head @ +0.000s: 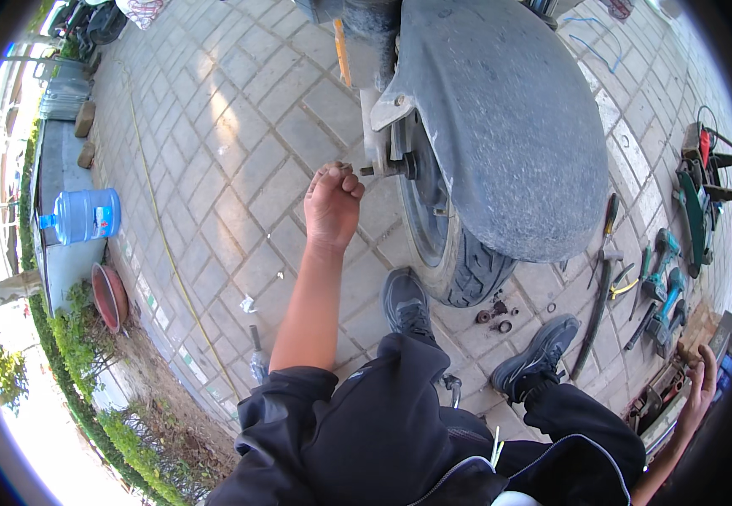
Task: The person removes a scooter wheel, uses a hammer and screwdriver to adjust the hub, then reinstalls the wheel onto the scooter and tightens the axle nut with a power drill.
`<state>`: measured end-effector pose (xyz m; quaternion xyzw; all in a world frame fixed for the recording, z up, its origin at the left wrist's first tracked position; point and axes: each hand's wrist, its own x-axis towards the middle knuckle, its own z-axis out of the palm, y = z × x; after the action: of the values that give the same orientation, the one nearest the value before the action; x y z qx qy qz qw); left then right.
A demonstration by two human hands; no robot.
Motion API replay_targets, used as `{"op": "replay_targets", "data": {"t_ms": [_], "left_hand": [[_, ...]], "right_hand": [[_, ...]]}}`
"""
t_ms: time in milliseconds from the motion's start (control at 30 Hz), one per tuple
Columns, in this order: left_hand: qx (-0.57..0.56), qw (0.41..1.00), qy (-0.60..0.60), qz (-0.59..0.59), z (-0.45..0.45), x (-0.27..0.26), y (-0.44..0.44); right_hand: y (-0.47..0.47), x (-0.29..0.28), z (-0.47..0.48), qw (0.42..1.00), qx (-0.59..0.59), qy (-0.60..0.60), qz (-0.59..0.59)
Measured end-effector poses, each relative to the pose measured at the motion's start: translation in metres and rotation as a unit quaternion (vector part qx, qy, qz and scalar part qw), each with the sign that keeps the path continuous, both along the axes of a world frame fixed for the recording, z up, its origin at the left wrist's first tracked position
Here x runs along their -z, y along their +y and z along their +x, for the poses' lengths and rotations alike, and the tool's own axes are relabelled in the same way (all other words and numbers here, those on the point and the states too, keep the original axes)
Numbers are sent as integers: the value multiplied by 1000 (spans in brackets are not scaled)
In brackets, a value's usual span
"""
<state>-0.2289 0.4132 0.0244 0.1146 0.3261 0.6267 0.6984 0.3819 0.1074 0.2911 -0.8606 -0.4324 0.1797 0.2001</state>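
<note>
My left hand (333, 205) is curled with the thumb against the fingers, just left of the threaded end of a wheel axle (368, 171). Whether a small part is pinched in its fingertips is unclear. The axle passes through a metal bracket (375, 142) beside the wheel's tyre (476, 272). A scuffed grey plastic mudguard (517, 139) covers the wheel's top. Far to the right, my right hand (697, 386) is raised with fingers apart, above a toolbox (660, 395) holding metal tools. Nothing shows in that hand.
Small rings and greasy parts (498, 316) lie on the paving between my shoes. To the right are a hammer (603, 278), pliers (623, 284) and teal cordless power tools (669, 297). A blue water jug (84, 216) and a red basin (108, 297) are at left.
</note>
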Motion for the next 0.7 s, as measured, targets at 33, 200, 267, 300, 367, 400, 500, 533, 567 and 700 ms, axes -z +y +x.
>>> {"op": "replay_targets", "data": {"t_ms": [33,200,267,300,367,400,500,533,567,700], "left_hand": [[-10,1000,20,0,4,-2,0],[-41,991,125,11,11,6,-7],[-56,984,167,-4,16,2,-9],[-51,981,186,-2,17,0,-9],[-41,973,225,2,17,-4,-9],[-31,967,254,0,15,-6,-9],[6,942,335,-2,11,-11,-8],[21,934,357,-4,9,-13,-6],[37,924,379,-5,5,-15,-5],[138,858,495,-16,0,-39,7]], "right_hand": [[0,0,1,1000,-5,5,-3],[3,-1,0,999,-23,19,-11],[4,-1,-3,999,-25,19,-9],[5,-1,-4,999,-26,19,-7],[6,-1,-6,999,-22,23,-8],[7,-1,-7,999,-19,25,-8],[4,1,-7,1000,-13,21,-4],[6,0,-10,1000,-13,21,-8],[9,-2,-14,1000,-13,22,-11],[14,-9,-22,999,-7,29,-34]]}}
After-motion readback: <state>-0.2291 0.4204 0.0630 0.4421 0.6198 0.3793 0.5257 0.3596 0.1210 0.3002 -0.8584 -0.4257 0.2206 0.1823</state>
